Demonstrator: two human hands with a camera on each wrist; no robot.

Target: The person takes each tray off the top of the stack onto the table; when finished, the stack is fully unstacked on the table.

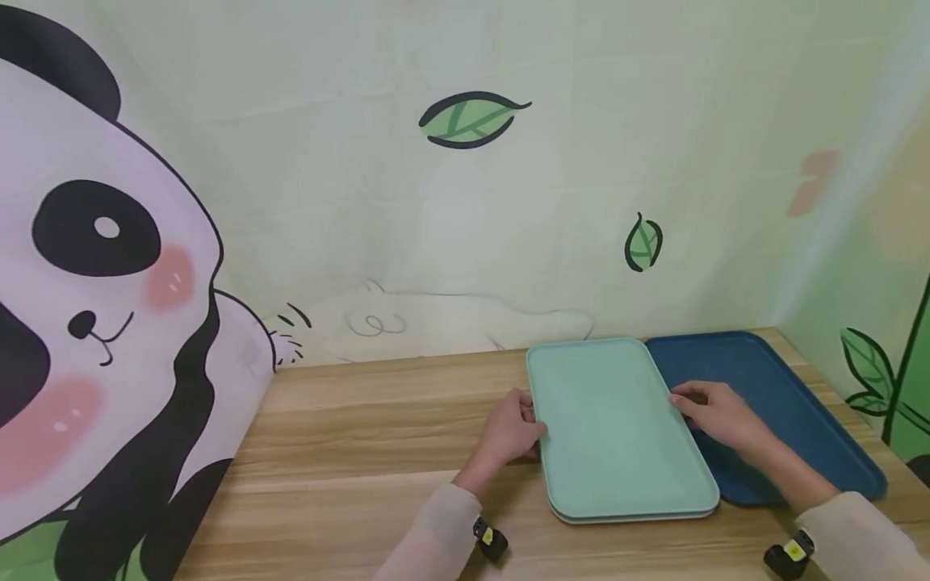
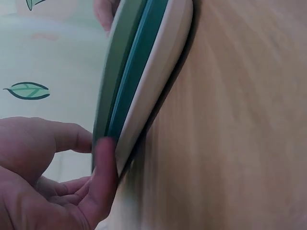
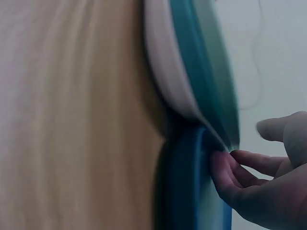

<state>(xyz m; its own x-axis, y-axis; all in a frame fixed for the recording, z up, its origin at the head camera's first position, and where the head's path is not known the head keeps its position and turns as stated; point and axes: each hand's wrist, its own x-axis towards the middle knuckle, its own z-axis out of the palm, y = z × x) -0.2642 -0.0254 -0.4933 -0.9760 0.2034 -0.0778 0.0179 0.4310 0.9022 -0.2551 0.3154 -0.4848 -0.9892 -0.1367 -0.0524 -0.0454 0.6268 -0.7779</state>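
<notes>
A stack of trays, light green (image 1: 617, 428) on top with teal (image 2: 136, 57) and pale pinkish (image 2: 156, 62) ones beneath, lies between the two hands. The left hand (image 1: 511, 428) grips the stack's left edge, thumb at the top tray's rim and a finger against the sides. At the right edge, the right hand (image 1: 722, 413) touches the stack with its fingertips (image 3: 221, 165). Its thumb stands apart above the rim in the right wrist view. Beside the stack lies a dark blue tray (image 1: 785, 420), partly covered by the stack and the right hand.
The trays are on a wooden table (image 1: 378, 436). A pale green wall covering (image 1: 327, 177) with leaf drawings stands behind it. A large panda picture (image 1: 109, 323) borders the left side. Each wrist carries a small black camera.
</notes>
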